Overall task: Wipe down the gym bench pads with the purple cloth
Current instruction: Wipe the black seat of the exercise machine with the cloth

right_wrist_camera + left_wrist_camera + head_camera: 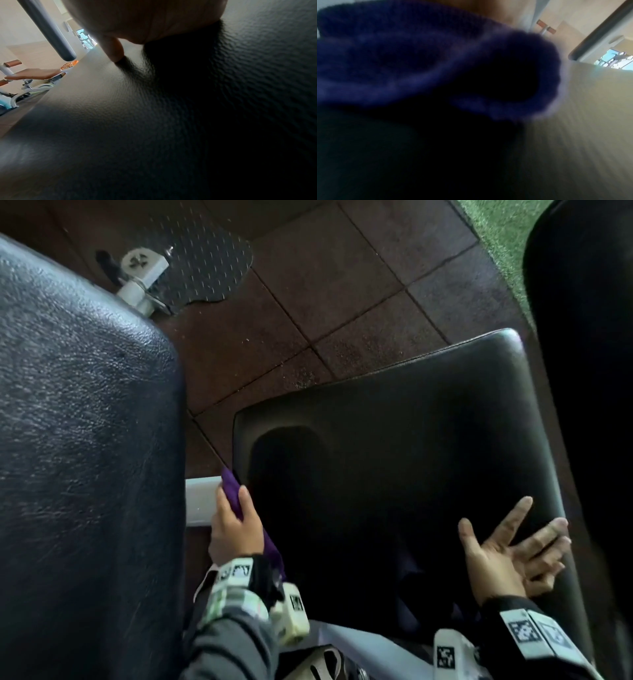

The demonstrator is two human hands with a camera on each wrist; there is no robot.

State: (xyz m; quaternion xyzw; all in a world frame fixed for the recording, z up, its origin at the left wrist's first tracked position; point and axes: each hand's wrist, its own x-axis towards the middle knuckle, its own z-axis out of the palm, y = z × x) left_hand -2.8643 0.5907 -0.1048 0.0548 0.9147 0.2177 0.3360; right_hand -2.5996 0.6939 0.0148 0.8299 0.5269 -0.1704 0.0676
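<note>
The purple cloth (231,492) is bunched in my left hand (236,510), which holds it against the left side edge of the black seat pad (394,433). In the left wrist view the cloth (419,60) fills the picture, blurred, with the pad surface (582,135) beside it. My right hand (510,539) lies palm up with fingers spread at the seat pad's right edge and holds nothing. In the right wrist view one fingertip (115,54) touches the grained pad (128,121). A big black back pad (85,422) fills the left.
A white frame tube (202,501) runs between the two pads. A white frame foot with bolt (144,272) stands on a dark tread plate on the brown floor tiles (342,285). Another black pad (589,371) rises at right. A brown-padded bench (34,74) stands farther off.
</note>
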